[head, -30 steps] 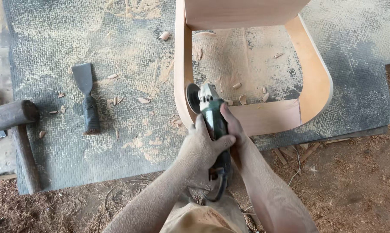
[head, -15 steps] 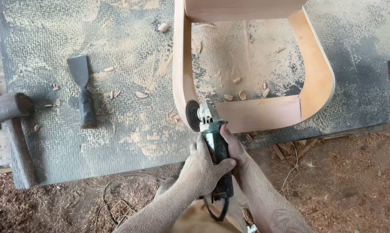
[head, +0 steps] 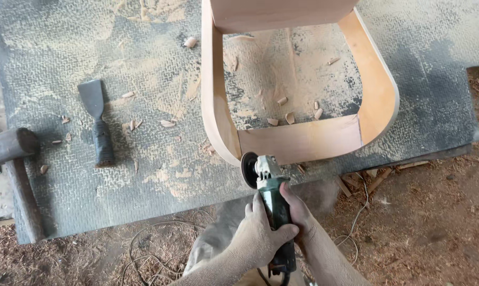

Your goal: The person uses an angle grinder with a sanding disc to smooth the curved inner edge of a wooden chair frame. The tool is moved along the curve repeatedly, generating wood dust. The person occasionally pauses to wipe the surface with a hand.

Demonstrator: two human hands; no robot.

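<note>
Covering sawdusty rubber mat (head: 144, 63), dirt floor (head: 435, 228)

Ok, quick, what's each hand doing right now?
Left hand: closed around the body of the grinder.
Right hand: closed on the grinder from the other side.

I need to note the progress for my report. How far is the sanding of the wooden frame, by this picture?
Done: sawdust and wood chips cover the mat, and the wooden frame looks smooth on its near faces. In hand: left hand and right hand grip the angle grinder, its disc at the frame's near left corner. Left: cannot tell for the far sides. The chisel and mallet lie aside.
</note>
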